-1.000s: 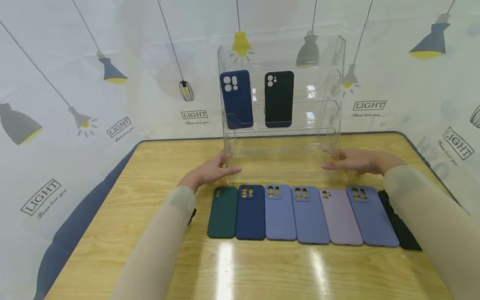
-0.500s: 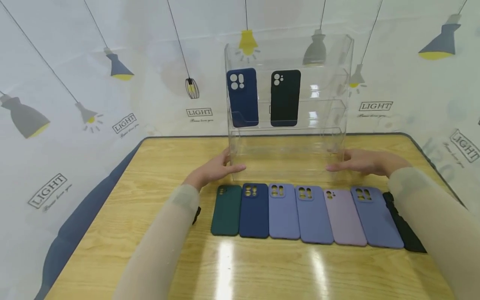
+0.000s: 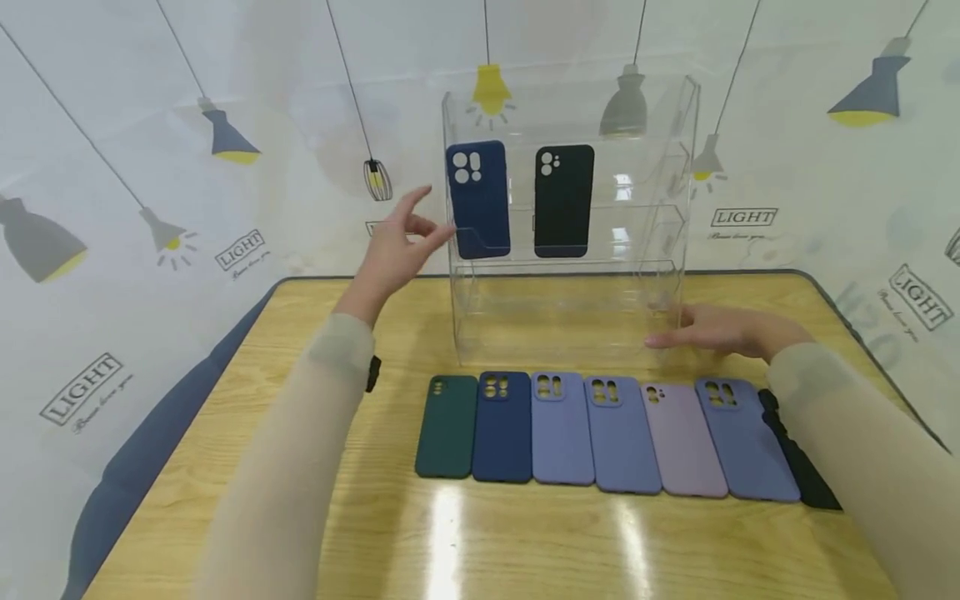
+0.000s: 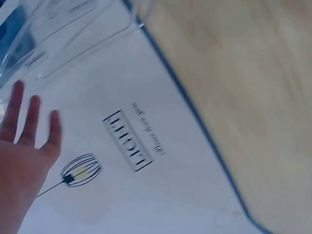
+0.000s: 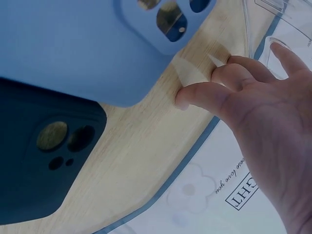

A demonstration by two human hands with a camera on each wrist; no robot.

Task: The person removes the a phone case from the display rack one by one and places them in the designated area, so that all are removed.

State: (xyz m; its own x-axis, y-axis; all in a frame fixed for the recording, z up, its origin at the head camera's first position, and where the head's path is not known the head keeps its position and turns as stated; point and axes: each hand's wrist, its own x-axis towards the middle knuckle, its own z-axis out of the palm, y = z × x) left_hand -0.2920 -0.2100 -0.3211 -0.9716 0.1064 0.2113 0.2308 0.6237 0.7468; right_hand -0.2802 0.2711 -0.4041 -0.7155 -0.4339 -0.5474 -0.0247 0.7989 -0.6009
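A clear acrylic display rack (image 3: 566,321) with stepped tiers stands against the wall. On it are a navy phone case (image 3: 480,196) at left and a black phone case (image 3: 564,200) beside it. My left hand (image 3: 393,250) is raised by the rack's left side, fingers spread, thumb tip at the rack's edge near the navy case. Three of its fingers (image 4: 30,122) show in the left wrist view, holding nothing. My right hand (image 3: 720,327) holds the rack's lower right side, thumb in front and fingers behind; these bent fingers (image 5: 226,78) show in the right wrist view.
In front of the rack lies a row of phone cases: a green one (image 3: 446,427), another navy one (image 3: 502,429), several lilac-blue ones (image 3: 562,429) and a pink one (image 3: 684,442). A black one (image 3: 806,467) lies partly under my right sleeve. A patterned wall covering (image 3: 300,125) encloses the wooden table (image 3: 292,350).
My left hand has left the rack's lower left corner and risen to the height of the navy case. My right hand stays at the lower right side.
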